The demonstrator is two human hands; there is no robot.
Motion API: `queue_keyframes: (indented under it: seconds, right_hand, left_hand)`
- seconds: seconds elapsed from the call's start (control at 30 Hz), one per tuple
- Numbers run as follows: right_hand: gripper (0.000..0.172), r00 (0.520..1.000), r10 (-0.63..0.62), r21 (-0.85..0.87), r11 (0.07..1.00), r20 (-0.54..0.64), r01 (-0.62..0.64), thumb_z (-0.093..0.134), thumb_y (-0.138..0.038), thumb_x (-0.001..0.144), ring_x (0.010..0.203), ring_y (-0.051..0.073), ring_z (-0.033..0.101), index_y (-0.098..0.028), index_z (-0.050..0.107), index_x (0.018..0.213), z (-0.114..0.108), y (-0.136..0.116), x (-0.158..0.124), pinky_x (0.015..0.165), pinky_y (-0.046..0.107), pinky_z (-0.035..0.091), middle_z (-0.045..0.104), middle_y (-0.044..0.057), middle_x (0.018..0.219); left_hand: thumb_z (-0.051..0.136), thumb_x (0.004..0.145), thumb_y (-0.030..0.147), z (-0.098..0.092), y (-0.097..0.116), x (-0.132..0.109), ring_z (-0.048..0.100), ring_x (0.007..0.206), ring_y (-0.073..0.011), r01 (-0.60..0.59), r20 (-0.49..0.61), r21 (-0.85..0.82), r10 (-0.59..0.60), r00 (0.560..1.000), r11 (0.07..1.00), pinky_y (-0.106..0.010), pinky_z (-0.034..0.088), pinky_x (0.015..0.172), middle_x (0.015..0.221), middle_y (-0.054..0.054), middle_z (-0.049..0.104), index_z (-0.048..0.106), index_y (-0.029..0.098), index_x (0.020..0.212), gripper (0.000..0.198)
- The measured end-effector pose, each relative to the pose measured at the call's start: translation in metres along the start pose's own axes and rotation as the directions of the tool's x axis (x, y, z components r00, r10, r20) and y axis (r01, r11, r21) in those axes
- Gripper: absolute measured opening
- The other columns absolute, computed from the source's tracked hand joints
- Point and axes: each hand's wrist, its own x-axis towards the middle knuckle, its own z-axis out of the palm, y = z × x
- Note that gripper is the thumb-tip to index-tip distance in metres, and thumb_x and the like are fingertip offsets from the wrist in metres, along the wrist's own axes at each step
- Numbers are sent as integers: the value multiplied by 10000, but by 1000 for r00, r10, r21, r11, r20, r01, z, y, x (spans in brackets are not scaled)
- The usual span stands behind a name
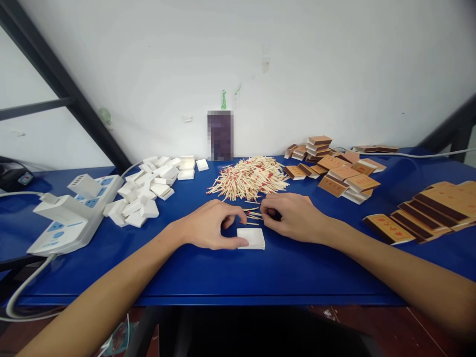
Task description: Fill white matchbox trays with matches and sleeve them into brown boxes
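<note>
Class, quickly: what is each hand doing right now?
Left hand: curled, thumb against the white tray; grip unclear.
Right hand: curled, pinching loose matchsticks.

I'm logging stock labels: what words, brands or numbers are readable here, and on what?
Nothing reads clearly.
Brown cardboard matchbox sleeves: red print, too small and blurred.
Dark rectangle against the wall: pixelated, unreadable.
White plastic power strip: no legible marking.
White cardboard tray: blank.
</note>
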Motion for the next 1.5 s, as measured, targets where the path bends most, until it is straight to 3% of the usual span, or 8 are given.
queue_keyframes:
  seconds: [0.1, 0.2, 0.3, 0.43, 0.6, 0.73, 1.5]
  right_hand:
    - [112, 1000, -23, 3, 1000, 1, 23, 548, -165, 788, 626, 130, 487, -201, 539, 682, 0, 0, 1, 546, 265, 269, 592, -7, 671]
    - [100, 1000, -24, 2, 1000, -8, 24, 547, -172, 793, 635, 132, 493, -202, 549, 698, 1, 1, 1, 550, 263, 277, 592, -8, 680]
    - [63, 1000, -20, 12, 1000, -20, 20, 549, -185, 807, 647, 130, 503, -206, 573, 753, 1, 1, 0, 561, 258, 292, 596, -11, 708]
    - [46, 999, -47, 24, 999, -24, 48, 555, -183, 818, 671, 133, 515, -207, 578, 787, 1, 2, 0, 585, 259, 311, 599, -10, 735]
    - [74, 998, -54, 27, 998, -23, 55, 565, -166, 811, 660, 131, 508, -206, 566, 748, 3, 2, 1, 586, 262, 313, 589, -10, 722]
    - [95, 998, -67, 55, 996, -7, 67, 556, -169, 827, 660, 134, 500, -206, 559, 740, 6, 5, 2, 599, 266, 332, 581, -9, 712]
    - [185, 996, -84, 179, 980, -21, 87, 514, -274, 925, 654, 138, 514, -188, 625, 803, 14, 6, 6, 625, 272, 352, 599, 7, 698]
  left_hand:
    - [618, 862, 431, 0, -7, 0, 402, 509, -75, -1, -82, -74, -5, 997, 997, -207, 349, 548, 581, 62, 482, 653, 170, 992, 293]
    - [550, 912, 339, 0, -12, 1, 480, 553, -85, -32, -145, -89, 19, 989, 995, -215, 390, 572, 668, 4, 616, 688, 151, 926, 234]
    - [530, 922, 265, -1, -15, 2, 567, 635, -103, -97, -193, -27, 90, 977, 995, -231, 430, 626, 789, -42, 702, 714, 152, 894, 218]
    - [576, 875, 237, -2, -16, 2, 574, 626, -105, -155, -234, 87, 171, 957, 984, -240, 437, 643, 727, -17, 686, 718, 164, 876, 159]
    - [568, 837, 248, -2, -15, 1, 577, 655, -127, -79, -173, 237, 122, 977, 968, -258, 443, 660, 742, -19, 658, 717, 170, 930, 192]
    - [563, 849, 274, 1, -14, 2, 580, 660, -127, -53, -106, 249, 81, 991, 967, -251, 451, 641, 803, -31, 663, 717, 173, 1023, 253]
    - [613, 822, 269, 4, -15, 4, 556, 616, -113, -30, -127, 259, 64, 990, 965, -248, 412, 639, 670, 21, 624, 718, 182, 965, 198]
